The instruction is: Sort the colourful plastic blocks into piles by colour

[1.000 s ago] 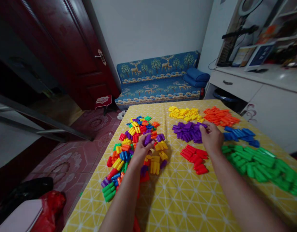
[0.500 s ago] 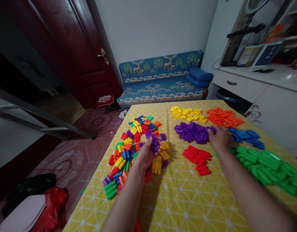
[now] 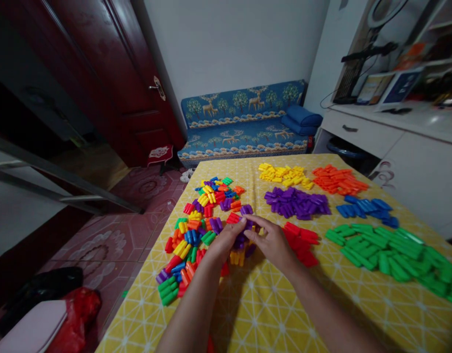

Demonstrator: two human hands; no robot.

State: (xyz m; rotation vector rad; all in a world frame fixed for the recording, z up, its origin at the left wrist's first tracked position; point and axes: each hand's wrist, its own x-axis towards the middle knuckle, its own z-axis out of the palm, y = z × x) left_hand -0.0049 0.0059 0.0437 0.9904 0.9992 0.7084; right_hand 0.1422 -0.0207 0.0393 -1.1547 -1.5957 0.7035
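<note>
My left hand (image 3: 230, 236) is closed round several purple plastic building pieces (image 3: 241, 239), which partly show past its fingers. Beside it, my right hand (image 3: 267, 236) has thumb and forefinger brought together on a purple piece at the left fingertips. Both hands are over the right edge of a mixed-colour pile (image 3: 192, 235) of ribbed plastic pieces. Sorted heaps lie to the right: purple (image 3: 297, 202), red (image 3: 301, 242), yellow (image 3: 284, 175), orange (image 3: 338, 180), blue (image 3: 367, 208) and green (image 3: 391, 250). The right hand and wrist stand just left of the red heap.
A yellow patterned cloth (image 3: 262, 314) covers the table. Beyond it is a blue sofa (image 3: 240, 127) with deer on its cover. A white cabinet (image 3: 406, 152) stands at the right, a dark red door (image 3: 115, 83) at the left. Bags (image 3: 82, 314) lie on the floor at lower left.
My right hand has moved left from the right end of the purple heap to meet my left hand. The left hand stays by the mixed pile, still holding purple pieces.
</note>
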